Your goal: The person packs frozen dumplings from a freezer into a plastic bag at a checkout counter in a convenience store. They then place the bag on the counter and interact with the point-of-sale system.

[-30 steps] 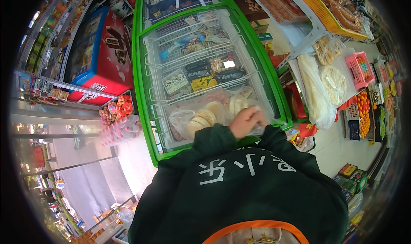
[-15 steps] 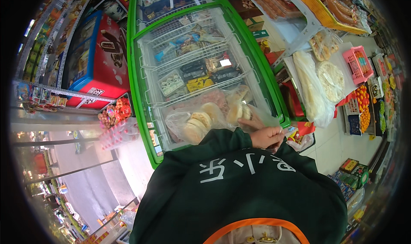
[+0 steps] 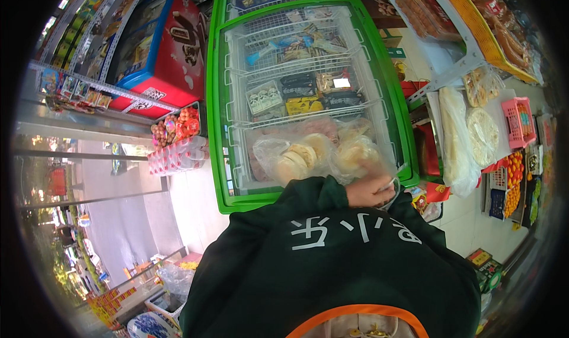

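My left hand [image 3: 368,191] is closed, slightly blurred, at the gathered end of a clear plastic bag [image 3: 357,158] holding pale round flatbreads. Behind it my right hand is mostly hidden, close to the right sleeve [image 3: 406,206], so its fingers do not show. A second clear bag of round flatbreads [image 3: 301,156] lies just left. Both bags are over the near end of a green-framed chest freezer [image 3: 220,154]. Under them, inside the freezer, is bagged pinkish food [image 3: 320,127].
Wire baskets in the freezer hold a yellow packet [image 3: 304,105], dark packets and a white carton [image 3: 264,98]. A red ice-cream freezer [image 3: 178,59] stands at far left. On the right, a table carries bagged flat food [image 3: 481,133] and a pink basket [image 3: 517,123].
The view has shifted, so the freezer appears further right. The right-hand bag looks fuller and rounder, with its end drawn together at my hands. A finger extended over it before is now drawn back.
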Available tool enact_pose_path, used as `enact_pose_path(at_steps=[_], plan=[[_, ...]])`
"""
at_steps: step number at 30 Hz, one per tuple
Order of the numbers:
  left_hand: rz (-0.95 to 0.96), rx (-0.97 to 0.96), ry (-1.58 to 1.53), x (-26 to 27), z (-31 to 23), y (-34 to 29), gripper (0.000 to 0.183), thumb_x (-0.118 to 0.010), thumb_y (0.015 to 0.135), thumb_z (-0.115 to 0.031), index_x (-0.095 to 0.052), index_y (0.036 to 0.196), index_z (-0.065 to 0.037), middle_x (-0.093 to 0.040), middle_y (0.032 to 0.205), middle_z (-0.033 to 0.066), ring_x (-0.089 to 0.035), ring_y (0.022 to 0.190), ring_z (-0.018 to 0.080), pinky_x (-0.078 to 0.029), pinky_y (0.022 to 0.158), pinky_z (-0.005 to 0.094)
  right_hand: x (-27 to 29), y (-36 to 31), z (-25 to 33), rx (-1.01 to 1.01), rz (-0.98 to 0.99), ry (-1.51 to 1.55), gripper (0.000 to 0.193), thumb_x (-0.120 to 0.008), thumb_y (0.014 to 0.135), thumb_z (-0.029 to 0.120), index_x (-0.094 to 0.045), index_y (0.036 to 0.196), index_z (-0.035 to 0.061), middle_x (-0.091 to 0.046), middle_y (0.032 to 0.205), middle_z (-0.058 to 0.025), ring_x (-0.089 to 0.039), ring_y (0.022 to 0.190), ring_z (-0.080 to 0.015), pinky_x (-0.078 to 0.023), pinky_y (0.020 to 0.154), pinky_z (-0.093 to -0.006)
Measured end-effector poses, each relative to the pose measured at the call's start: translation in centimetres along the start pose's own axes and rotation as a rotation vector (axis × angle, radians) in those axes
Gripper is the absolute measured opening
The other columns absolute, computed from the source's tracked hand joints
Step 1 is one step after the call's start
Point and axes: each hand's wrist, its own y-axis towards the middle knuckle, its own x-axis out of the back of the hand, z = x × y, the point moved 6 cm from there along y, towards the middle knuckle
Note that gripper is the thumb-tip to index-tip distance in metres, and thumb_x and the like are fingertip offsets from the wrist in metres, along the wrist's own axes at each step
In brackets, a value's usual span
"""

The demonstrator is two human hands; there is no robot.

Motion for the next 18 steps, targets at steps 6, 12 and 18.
enact_pose_path(at_steps=[6, 12, 18], plan=[[-0.608, 0.245, 0.642, 9.3, -3.0, -10.0, 0.034, -0.064, 0.086, -0.018, -0.051, 0.114, -0.004, -0.057, 0.101, 0.0160, -0.060, 0.068, 0.0254, -0.049, 0.066, 0.0365, 2.6, 0.7, 8.2, 0.250, 0.190, -0.077, 0.039, -0.064, 0.087, 0.025, -0.057, 0.120, 0.0051, -0.059, 0.111, -0.0110, -0.059, 0.098, -0.0253, -0.047, 0.085, -0.0345], [-0.689, -0.025, 0.418, 10.2, -0.8, -7.7, 0.047, -0.064, 0.082, -0.008, -0.047, 0.126, -0.006, -0.053, 0.116, 0.0140, -0.058, 0.075, 0.0170, -0.046, 0.065, 0.0288, 4.9, 0.9, 14.4, 0.301, 0.174, -0.192, 0.059, -0.075, 0.073, 0.025, -0.054, 0.124, 0.0045, -0.061, 0.113, -0.0127, -0.060, 0.100, -0.0258, -0.047, 0.087, -0.0357], [-0.584, 0.124, 0.395, 13.2, 3.3, -6.5, 0.014, -0.063, 0.081, -0.007, -0.060, 0.094, -0.002, -0.063, 0.086, 0.0090, -0.061, 0.071, 0.0151, -0.046, 0.062, 0.0265, 8.6, 0.2, 12.8, 0.039, 0.235, 0.147, 0.063, -0.074, 0.071, 0.009, -0.048, 0.126, -0.0035, -0.060, 0.117, -0.0115, -0.058, 0.108, -0.0191, -0.045, 0.094, -0.0335]])
